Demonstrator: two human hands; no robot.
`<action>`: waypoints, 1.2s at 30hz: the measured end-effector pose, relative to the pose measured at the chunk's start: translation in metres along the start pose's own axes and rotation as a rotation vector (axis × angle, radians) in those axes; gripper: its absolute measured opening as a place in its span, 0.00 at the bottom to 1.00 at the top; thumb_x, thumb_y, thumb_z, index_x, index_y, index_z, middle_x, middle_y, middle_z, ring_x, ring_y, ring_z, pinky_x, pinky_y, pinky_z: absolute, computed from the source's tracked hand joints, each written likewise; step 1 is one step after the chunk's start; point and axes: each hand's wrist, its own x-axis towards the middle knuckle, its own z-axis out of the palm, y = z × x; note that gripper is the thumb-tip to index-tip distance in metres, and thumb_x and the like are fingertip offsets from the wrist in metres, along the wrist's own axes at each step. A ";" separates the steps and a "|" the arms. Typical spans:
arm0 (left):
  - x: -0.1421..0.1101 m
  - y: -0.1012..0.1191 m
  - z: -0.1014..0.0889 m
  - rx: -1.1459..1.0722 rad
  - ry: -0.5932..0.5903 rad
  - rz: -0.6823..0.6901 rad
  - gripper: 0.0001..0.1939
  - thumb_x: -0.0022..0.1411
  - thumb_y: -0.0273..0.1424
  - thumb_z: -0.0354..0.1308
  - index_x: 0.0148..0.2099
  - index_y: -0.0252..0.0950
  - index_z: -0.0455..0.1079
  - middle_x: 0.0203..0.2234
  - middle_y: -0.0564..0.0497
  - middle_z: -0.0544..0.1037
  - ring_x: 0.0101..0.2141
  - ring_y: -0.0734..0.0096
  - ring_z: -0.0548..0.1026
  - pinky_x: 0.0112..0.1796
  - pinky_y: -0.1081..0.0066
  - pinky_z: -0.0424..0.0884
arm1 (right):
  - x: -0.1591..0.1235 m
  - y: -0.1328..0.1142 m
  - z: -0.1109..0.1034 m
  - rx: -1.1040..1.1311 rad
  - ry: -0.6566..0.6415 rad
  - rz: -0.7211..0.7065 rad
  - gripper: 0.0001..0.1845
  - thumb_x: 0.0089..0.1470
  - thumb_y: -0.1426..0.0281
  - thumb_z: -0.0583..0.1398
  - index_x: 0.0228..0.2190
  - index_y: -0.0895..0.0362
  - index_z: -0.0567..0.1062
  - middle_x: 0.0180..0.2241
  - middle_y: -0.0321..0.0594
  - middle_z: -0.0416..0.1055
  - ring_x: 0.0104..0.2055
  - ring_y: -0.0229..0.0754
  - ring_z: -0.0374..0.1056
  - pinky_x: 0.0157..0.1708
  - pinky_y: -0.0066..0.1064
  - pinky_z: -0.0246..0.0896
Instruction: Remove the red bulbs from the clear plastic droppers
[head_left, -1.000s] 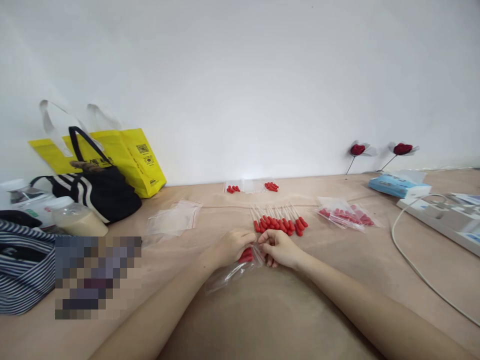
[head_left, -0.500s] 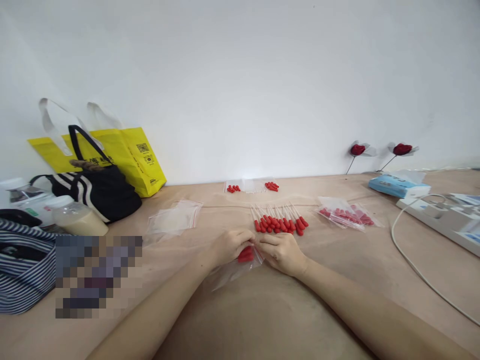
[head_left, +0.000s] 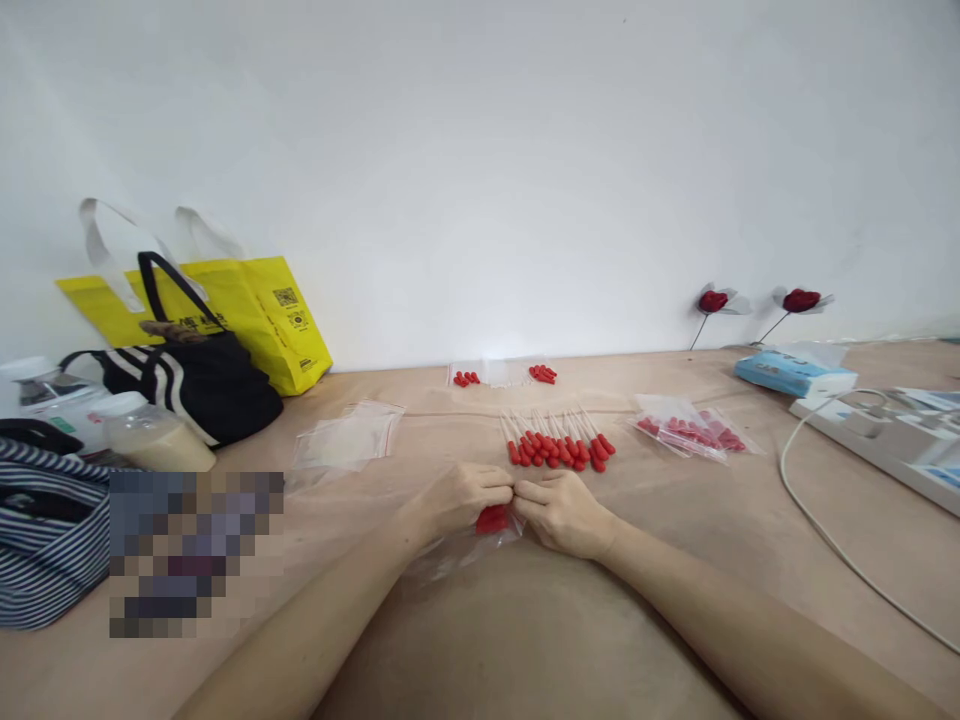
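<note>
My left hand [head_left: 466, 502] and my right hand [head_left: 568, 515] meet at the middle of the table, fingertips pinched together on the edge of a clear zip bag [head_left: 457, 556]. Inside that bag, red bulb-shaped tips [head_left: 492, 519] show below my left fingers; the rest is covered by the hands. Just beyond the hands lies a loose pile of red-tipped white sticks [head_left: 559, 450]. Filled clear bags with red pieces [head_left: 694, 430] overlap to the right. Flat clear zip bags [head_left: 349, 437] are stacked to the left.
By the wall lie more red-tipped sticks [head_left: 543, 374] on clear plastic. A yellow bag [head_left: 292, 335], a black bag [head_left: 217, 385], a jar [head_left: 157, 435] and a striped bag [head_left: 52, 540] crowd the left. Right are a tissue pack [head_left: 795, 372], a power strip [head_left: 885, 440] and its cable [head_left: 821, 545].
My fingertips have drawn closer together along the bag's edge. The bag's loose part has shifted slightly and less of it shows between the hands.
</note>
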 end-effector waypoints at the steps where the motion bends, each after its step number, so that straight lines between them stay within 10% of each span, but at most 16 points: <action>1: 0.001 0.000 -0.001 0.001 -0.013 0.006 0.14 0.62 0.25 0.41 0.28 0.34 0.64 0.29 0.48 0.73 0.33 0.73 0.70 0.36 0.73 0.66 | 0.000 0.000 0.000 -0.002 -0.014 -0.010 0.14 0.53 0.77 0.45 0.22 0.57 0.65 0.22 0.34 0.63 0.20 0.32 0.56 0.23 0.28 0.45; 14: -0.004 -0.008 -0.023 0.181 -0.045 0.003 0.11 0.62 0.23 0.42 0.37 0.34 0.66 0.40 0.47 0.72 0.46 0.71 0.67 0.45 0.70 0.65 | 0.001 0.006 -0.017 0.163 -0.158 -0.066 0.09 0.51 0.77 0.49 0.25 0.57 0.67 0.28 0.36 0.68 0.29 0.36 0.62 0.28 0.27 0.52; 23: -0.019 0.022 -0.028 -0.091 -0.026 -0.520 0.17 0.62 0.32 0.43 0.53 0.38 0.56 0.47 0.48 0.69 0.45 0.69 0.68 0.45 0.69 0.65 | -0.001 0.006 -0.015 0.422 -0.144 0.101 0.06 0.45 0.77 0.52 0.24 0.57 0.67 0.25 0.38 0.66 0.29 0.37 0.61 0.29 0.26 0.55; 36: -0.043 0.035 -0.014 -0.334 0.009 -0.736 0.25 0.57 0.37 0.50 0.56 0.39 0.51 0.51 0.48 0.64 0.49 0.66 0.64 0.48 0.66 0.61 | 0.011 -0.001 -0.004 1.037 -0.174 0.699 0.13 0.44 0.68 0.59 0.35 0.58 0.74 0.22 0.33 0.69 0.23 0.34 0.62 0.24 0.24 0.57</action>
